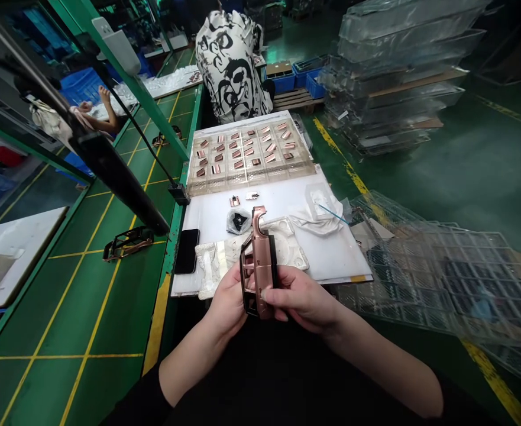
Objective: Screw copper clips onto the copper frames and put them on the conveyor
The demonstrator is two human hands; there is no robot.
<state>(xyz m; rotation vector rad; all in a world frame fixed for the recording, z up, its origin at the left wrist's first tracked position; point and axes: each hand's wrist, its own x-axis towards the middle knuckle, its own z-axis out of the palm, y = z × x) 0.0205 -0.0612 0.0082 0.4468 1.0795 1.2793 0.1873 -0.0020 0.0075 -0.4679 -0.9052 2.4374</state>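
Note:
A copper-coloured toy car body point(264, 266) with black parts is held upright on its end between both hands, above the near edge of the white board. My left hand point(230, 296) grips its left side, by the window frames. On the other side my right hand point(299, 296) has its thumb pressed on the copper panel and its fingers behind. Beneath the car body lies a whitish moulded holder point(293, 242). Two small parts point(234, 200) point(252, 195) and a small bag with black pieces point(238, 221) lie beyond it.
A clear tray point(246, 157) of copper pieces stands at the back of the board point(344, 254). A phone point(187, 251) lies left. Another car frame point(128, 243) sits on the green belt point(96, 296). Clear trays point(455, 272) are stacked right. Another person's arm point(104, 121) shows far left.

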